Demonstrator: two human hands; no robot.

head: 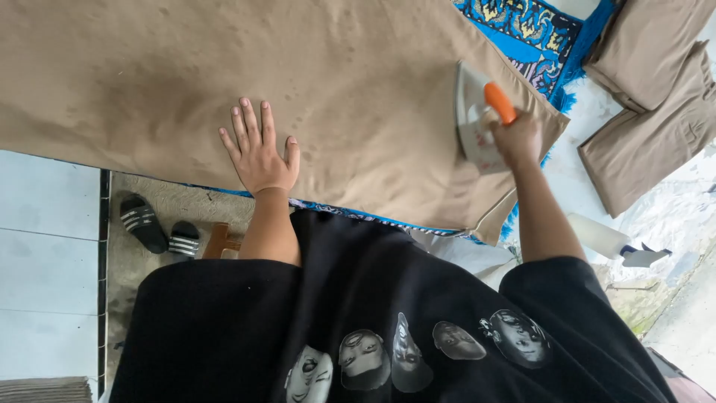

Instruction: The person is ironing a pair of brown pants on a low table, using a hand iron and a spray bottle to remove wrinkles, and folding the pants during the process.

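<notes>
our left hand [259, 153] lies flat, fingers spread, palm down on the tan cloth [335, 82] and grips nothing. our right hand [516, 138] is closed around the orange handle of the iron [477, 119], which sits near the cloth's right edge. our fist hides part of the iron; the cloth runs beyond the view.
</notes>
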